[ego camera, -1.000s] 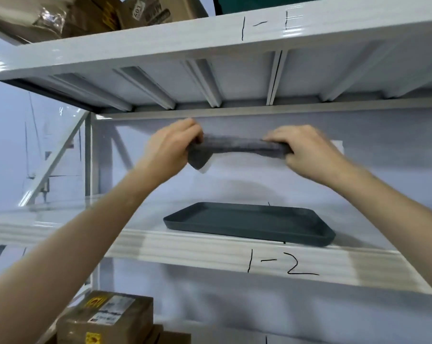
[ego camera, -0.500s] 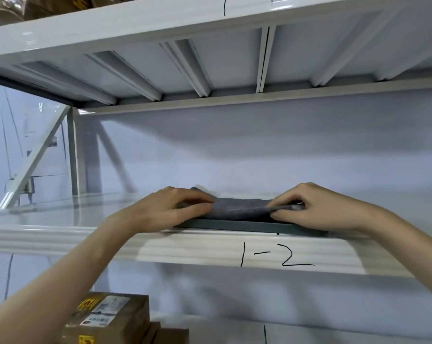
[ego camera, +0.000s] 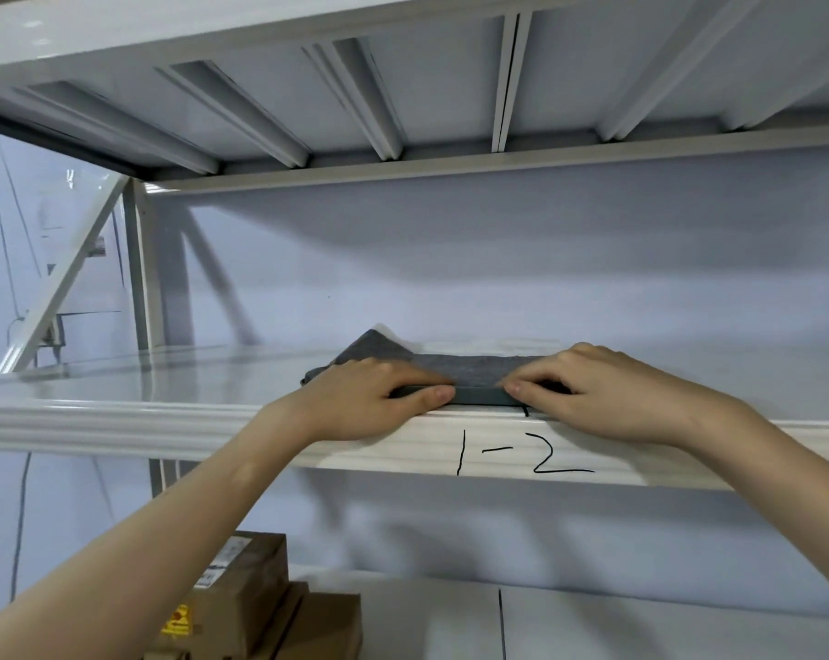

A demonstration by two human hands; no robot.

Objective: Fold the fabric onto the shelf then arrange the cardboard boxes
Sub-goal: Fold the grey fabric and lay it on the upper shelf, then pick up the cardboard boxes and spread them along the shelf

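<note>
A folded grey fabric (ego camera: 455, 363) lies on a dark tray (ego camera: 480, 396) on the shelf marked 1-2 (ego camera: 117, 419); one corner of the fabric sticks up at the back left. My left hand (ego camera: 374, 402) pinches the tray's front rim, thumb against its front wall and fingers over the fabric's near edge. My right hand (ego camera: 603, 397) does the same just to the right, and the thumbs are close together. Two cardboard boxes (ego camera: 241, 607) sit on the lower shelf at bottom left, partly hidden by my left forearm.
The shelf above (ego camera: 403, 88) hangs low over this bay, with ribs underneath. A white upright and diagonal brace (ego camera: 136, 278) stand at the left end. A pale wall closes the back. The lower shelf (ego camera: 641, 626) extends right of the boxes.
The fabric has come down from mid-air onto the tray. Both hands have slid from its ends toward the middle of the tray's front rim. The camera has tilted down.
</note>
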